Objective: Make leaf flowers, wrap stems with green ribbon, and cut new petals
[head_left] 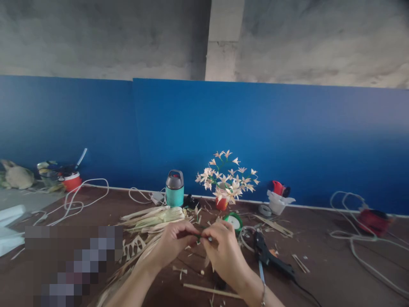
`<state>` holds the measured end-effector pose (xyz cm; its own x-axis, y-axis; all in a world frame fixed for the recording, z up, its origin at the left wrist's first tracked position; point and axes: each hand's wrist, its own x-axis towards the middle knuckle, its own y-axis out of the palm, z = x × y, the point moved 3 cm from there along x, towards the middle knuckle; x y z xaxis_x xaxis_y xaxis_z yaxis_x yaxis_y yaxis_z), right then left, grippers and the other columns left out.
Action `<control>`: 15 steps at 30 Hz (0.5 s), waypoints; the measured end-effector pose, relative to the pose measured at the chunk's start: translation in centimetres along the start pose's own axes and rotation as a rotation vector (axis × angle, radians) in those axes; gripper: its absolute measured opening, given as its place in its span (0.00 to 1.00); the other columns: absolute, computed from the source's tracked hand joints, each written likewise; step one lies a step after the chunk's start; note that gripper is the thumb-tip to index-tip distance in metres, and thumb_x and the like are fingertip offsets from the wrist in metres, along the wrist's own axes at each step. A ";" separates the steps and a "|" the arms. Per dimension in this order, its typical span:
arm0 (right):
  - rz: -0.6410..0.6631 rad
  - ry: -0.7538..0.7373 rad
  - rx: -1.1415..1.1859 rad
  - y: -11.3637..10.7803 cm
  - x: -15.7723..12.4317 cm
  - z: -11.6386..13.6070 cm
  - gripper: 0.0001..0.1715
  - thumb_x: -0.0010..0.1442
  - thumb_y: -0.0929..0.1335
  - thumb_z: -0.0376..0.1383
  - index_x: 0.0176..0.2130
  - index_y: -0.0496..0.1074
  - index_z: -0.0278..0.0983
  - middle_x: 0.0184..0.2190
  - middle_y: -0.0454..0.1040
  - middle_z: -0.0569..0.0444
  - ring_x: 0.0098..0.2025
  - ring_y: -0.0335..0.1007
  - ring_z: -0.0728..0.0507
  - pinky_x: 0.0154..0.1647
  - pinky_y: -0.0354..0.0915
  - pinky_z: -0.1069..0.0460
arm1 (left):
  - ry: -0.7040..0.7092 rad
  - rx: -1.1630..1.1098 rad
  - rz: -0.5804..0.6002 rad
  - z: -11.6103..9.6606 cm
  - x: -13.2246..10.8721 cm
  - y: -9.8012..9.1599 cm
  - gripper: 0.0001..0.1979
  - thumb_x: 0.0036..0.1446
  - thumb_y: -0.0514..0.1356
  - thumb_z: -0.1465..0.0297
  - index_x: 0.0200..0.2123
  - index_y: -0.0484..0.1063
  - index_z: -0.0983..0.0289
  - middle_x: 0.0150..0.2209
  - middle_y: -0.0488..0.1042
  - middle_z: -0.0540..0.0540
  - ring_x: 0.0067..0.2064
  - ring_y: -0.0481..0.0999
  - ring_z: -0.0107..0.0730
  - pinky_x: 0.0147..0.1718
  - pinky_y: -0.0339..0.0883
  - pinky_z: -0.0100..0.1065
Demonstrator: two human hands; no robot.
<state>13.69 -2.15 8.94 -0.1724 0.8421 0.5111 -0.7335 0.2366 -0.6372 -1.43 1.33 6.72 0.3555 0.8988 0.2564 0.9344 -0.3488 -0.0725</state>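
My left hand (179, 238) and my right hand (224, 245) meet over the middle of the table, fingertips pinched close together. Between them shows a small, thin green piece (198, 237), mostly hidden by the fingers; its exact kind cannot be made out. Just beyond my right hand lies a green roll of tape (234, 221) with a white core. Dried pale husk strips (153, 219) are piled beside my left hand. A black glue gun (271, 256) rests to the right of my right wrist.
Behind my hands, pale husk-like flowers (234, 187) stand in a red cup (221, 203). A teal lidded container (174, 196), a white tub (277, 202) and looped white cords (349, 232) sit around. A stick (212, 291) and scraps lie in front. A blue partition (255, 128) borders the table.
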 end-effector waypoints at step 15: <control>0.605 0.661 1.189 2.6 -0.6 -3.1 0.16 0.37 0.75 0.41 0.22 0.73 0.30 0.17 0.70 0.55 0.16 0.57 0.54 0.18 0.50 0.57 | 0.145 0.100 0.094 -1.6 -0.9 0.3 0.06 0.50 0.64 0.68 0.25 0.77 0.65 0.26 0.75 0.55 0.29 0.74 0.33 0.31 0.66 0.32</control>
<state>13.91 -0.54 5.18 -0.5559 0.8049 -0.2079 -0.8112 -0.4706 0.3471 -1.50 0.03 8.07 0.4408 0.8135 0.3794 0.8976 -0.3949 -0.1960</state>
